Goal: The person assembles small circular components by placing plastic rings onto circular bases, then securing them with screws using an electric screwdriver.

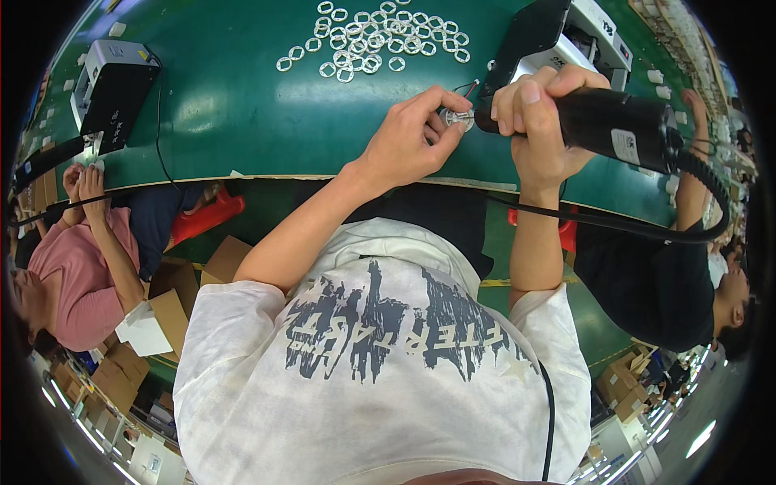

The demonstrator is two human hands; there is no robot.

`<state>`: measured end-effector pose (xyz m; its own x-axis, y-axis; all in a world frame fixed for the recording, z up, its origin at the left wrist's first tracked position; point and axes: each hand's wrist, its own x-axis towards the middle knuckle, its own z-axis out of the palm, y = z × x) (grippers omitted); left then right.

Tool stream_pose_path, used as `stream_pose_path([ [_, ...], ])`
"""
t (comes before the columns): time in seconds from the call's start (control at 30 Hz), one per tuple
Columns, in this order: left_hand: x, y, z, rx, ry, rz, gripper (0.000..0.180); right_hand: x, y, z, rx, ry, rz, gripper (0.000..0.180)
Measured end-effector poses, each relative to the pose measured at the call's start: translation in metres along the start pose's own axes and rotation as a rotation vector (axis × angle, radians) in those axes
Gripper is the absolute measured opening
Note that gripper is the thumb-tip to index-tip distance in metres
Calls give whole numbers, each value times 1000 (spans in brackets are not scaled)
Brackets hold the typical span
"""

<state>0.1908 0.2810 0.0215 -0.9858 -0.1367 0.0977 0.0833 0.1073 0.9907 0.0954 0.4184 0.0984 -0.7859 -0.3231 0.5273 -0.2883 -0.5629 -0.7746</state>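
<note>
My left hand point(415, 137) pinches a small round silvery-white part point(457, 119) between thumb and fingers, just above the green bench. A short lead with a small plug point(474, 83) shows just beyond that part. My right hand point(540, 121) is wrapped round the front of a black electric screwdriver point(618, 125), held nearly level. Its nose points left and meets the edge of the round part; whether the bit touches a screw is too small to tell. A thick black cord point(711, 194) leaves the screwdriver's rear and loops back below my right wrist.
Many loose white rings point(372, 36) with square-like openings lie at the far middle of the green bench point(234, 105). A black and white machine point(578, 40) stands beyond my right hand, another point(117, 89) at left. Co-workers sit on both sides; cardboard boxes point(174, 299) stand lower left.
</note>
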Motion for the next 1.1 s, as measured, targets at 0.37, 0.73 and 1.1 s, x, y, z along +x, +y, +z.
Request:
stream_pose_path([
  [0.37,1,-1,1,-14,-16,-26,22,2,2,1,-124,-21,76,30],
  [0.73,1,-3,2,8,-58,-1,21,20,-67,-49,-346,126,-274,26],
  [1.1,1,-1,4,68,-59,15,32,8,-55,-31,-231,20,-53,26],
])
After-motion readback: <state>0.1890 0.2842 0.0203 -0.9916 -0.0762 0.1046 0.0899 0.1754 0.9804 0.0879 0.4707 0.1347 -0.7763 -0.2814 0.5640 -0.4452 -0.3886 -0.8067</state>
